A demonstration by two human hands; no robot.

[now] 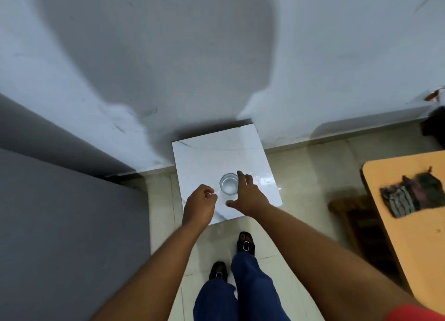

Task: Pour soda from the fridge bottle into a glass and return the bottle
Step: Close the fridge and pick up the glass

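A clear empty glass stands upright near the front of a small white marble-topped stand against the wall. My right hand is spread open just right of the glass, fingers beside its rim, thumb in front; I cannot tell whether it touches. My left hand hovers left of the glass with fingers curled in and nothing in it. No bottle is in view. The grey surface at the left may be the fridge.
A wooden table with a folded dark cloth stands at the right, a dark wooden stool beside it. My feet in black sandals stand on the tiled floor just before the stand. The wall is close behind.
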